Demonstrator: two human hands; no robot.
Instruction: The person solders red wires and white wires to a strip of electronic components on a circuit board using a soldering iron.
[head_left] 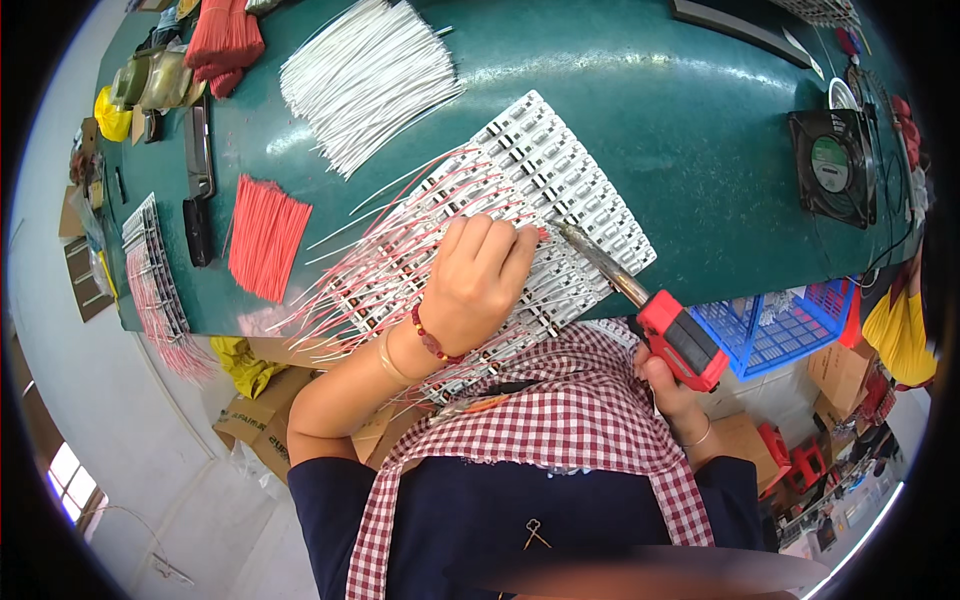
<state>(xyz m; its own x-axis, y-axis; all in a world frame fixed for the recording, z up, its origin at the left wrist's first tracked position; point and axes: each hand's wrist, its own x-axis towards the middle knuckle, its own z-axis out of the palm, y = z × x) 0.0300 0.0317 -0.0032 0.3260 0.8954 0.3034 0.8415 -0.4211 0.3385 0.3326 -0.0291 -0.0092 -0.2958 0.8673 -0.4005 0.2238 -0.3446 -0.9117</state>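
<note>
My left hand [472, 278] is pinched over a large panel of white plastic holders [590, 190], set in close rows. Its fingers close on a red wire, mostly hidden by the hand; a bit of red shows at the fingertips. My right hand [668, 388] grips a red and black soldering gun [682, 340], whose metal barrel points up and left. The barrel's tip reaches the panel just right of my left fingertips. Many red and white wires [345, 290] stick out of the panel's left part, which has finished-looking rows of metal contacts.
On the green table [700, 140] lie a pile of white wires [370, 80], a bundle of red wires [268, 238] and a second wired panel [155, 270]. A black fan [832, 168] stands at the right. Below the edge is a blue basket [775, 330]; cardboard boxes [265, 420] stand lower left.
</note>
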